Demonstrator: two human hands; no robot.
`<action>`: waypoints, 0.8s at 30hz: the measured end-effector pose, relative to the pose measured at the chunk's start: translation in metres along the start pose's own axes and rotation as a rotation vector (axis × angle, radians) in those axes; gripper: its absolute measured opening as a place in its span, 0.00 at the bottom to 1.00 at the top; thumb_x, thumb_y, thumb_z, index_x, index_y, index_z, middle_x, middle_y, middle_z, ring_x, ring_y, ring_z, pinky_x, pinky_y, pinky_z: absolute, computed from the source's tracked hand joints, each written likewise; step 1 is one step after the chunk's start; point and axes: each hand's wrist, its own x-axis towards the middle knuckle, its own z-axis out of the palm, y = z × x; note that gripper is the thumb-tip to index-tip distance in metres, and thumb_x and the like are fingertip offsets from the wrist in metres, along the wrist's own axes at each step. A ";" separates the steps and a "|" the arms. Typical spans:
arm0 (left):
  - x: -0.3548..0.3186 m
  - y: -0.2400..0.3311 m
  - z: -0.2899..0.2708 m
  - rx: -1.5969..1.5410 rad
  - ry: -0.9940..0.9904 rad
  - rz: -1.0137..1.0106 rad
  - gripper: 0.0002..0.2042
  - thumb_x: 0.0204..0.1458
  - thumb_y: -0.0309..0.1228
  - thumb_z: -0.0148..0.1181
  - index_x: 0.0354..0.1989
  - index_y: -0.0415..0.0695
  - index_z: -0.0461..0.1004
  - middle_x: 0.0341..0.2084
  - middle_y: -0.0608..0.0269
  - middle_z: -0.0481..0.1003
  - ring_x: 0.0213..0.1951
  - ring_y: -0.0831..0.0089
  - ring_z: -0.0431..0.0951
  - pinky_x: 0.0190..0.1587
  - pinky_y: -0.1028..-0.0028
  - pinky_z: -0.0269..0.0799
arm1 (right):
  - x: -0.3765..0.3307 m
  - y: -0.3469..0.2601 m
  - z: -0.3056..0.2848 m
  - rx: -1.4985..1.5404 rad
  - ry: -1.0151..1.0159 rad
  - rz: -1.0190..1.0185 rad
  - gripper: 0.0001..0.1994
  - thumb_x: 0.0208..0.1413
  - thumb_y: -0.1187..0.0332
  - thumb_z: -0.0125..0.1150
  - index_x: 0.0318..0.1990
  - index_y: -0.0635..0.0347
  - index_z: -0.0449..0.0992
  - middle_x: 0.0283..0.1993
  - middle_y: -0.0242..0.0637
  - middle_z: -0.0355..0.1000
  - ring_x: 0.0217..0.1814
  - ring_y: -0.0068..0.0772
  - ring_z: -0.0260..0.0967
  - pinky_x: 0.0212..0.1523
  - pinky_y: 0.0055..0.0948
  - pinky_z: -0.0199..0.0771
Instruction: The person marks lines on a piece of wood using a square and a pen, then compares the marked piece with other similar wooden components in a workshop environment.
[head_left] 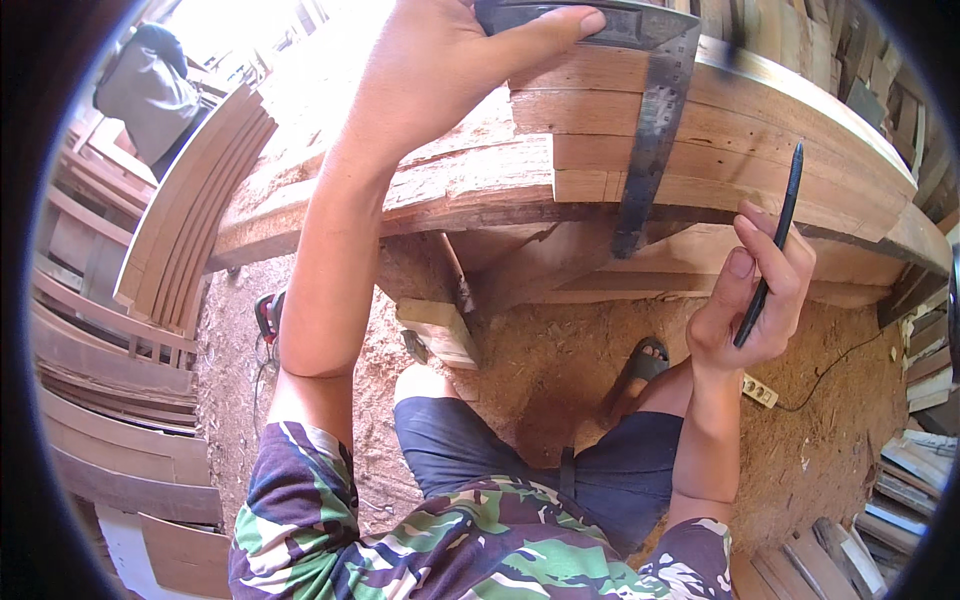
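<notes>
My left hand (432,75) grips the dark stock of a try square (655,140), its thumb lying along the stock. The metal blade of the square crosses a row of narrow wooden boards (592,150) laid side by side on the workbench, and its tip sticks out past the near edge. The left ends of these boards are staggered. In my right hand (720,315), to the right of the blade and apart from the boards, is a slim black pencil (772,255), pinched between thumb and fingers with its tapered tip pointing up. Some fingers of my left hand are hidden.
Curved boards (195,205) lean at the bench's left end, with more timber stacked along both sides. Below the bench are a wooden block (440,333), a red-and-black power tool (268,316) and a power strip (760,391) with its cable. A person (150,95) is at the far left.
</notes>
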 end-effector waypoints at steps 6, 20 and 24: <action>-0.004 -0.005 -0.007 -0.020 0.001 -0.025 0.11 0.66 0.26 0.68 0.55 0.37 0.82 0.28 0.67 0.80 0.29 0.83 0.76 0.28 0.80 0.71 | 0.000 0.002 -0.005 -0.010 0.006 0.005 0.08 0.67 0.75 0.60 0.51 0.64 0.80 0.47 0.51 0.83 0.51 0.50 0.80 0.64 0.54 0.75; -0.003 -0.004 -0.004 0.069 0.023 0.007 0.10 0.65 0.27 0.70 0.52 0.39 0.84 0.29 0.66 0.82 0.30 0.83 0.78 0.31 0.81 0.73 | -0.001 0.002 -0.009 -0.014 -0.018 -0.002 0.09 0.68 0.75 0.59 0.51 0.64 0.80 0.48 0.51 0.83 0.51 0.50 0.79 0.64 0.54 0.75; -0.007 0.011 0.000 0.115 0.068 -0.057 0.11 0.65 0.30 0.70 0.52 0.41 0.84 0.31 0.66 0.84 0.31 0.83 0.78 0.32 0.82 0.74 | -0.001 0.002 -0.009 -0.018 -0.019 -0.001 0.09 0.68 0.75 0.59 0.51 0.65 0.80 0.48 0.51 0.83 0.51 0.50 0.80 0.64 0.54 0.74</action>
